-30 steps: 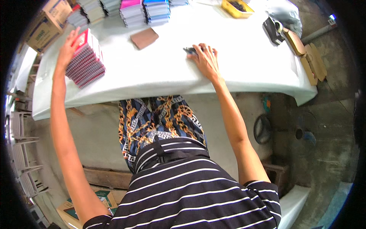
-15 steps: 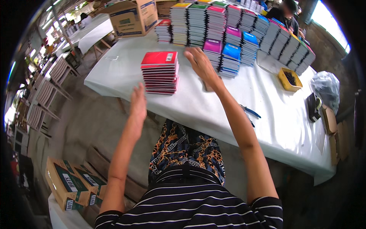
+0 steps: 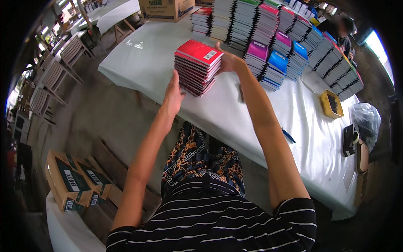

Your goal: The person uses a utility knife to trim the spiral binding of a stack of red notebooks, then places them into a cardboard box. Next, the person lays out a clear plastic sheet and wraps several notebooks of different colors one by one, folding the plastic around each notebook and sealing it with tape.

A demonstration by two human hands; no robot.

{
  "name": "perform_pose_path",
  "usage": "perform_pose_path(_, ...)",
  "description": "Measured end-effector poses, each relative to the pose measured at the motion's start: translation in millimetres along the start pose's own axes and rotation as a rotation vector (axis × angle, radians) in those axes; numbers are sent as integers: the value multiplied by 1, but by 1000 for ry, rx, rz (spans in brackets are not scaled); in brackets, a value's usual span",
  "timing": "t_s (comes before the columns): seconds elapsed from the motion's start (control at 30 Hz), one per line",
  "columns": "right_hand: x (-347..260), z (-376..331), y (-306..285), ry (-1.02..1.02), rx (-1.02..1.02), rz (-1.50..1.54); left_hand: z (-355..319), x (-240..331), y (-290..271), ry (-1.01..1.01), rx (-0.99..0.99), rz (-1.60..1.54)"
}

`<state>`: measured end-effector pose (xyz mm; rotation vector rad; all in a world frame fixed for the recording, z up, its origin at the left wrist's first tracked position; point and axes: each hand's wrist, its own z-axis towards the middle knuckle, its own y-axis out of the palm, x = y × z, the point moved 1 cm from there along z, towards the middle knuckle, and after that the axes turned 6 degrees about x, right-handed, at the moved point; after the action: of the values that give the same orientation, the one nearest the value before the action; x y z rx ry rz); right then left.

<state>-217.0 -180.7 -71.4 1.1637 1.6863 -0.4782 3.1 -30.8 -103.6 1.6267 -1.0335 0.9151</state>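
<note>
A neat stack of red spiral notebooks (image 3: 196,69) stands on the white-covered table, its wire bindings showing along the near left side. My left hand (image 3: 171,95) presses against the stack's near left side, thumb pointing up and fingertips curled at the lower front. Against the far right side rests my right hand (image 3: 228,61), its thumb near the top cover and its other fingers partly hidden behind the notebooks. Between them the two hands clasp the stack. Under my right forearm a small flat brownish object (image 3: 242,93) is partly covered.
Tall piles of notebooks (image 3: 268,67) in several cover colours fill the table's back right. A cardboard box (image 3: 166,10) stands behind. To the right lie blue-handled pliers (image 3: 288,135), a yellow tub (image 3: 328,107) of dark bits and a plastic bag (image 3: 366,119). Cartons (image 3: 69,182) sit lower left.
Both hands have closed in on the red notebooks from either side, and the stack now sits turned at an angle. The whole view has also shifted and rotated.
</note>
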Motion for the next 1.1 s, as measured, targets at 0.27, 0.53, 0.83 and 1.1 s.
perform_pose_path(0.27, 41, -6, -2, 7, 54, 111, 43, 43, 10, -180, -283, 14)
perform_pose_path(0.53, 27, -15, 31, -16, -68, 464, 68, 64, -1, -318, -364, 205)
perform_pose_path(0.83, 31, -20, 40, 135, 165, 167, 85, 87, 3, -420, -449, 63)
perform_pose_path(1.1, 7, -13, 67, 205, 354, 221, 87, 84, -2, -456, -345, 36)
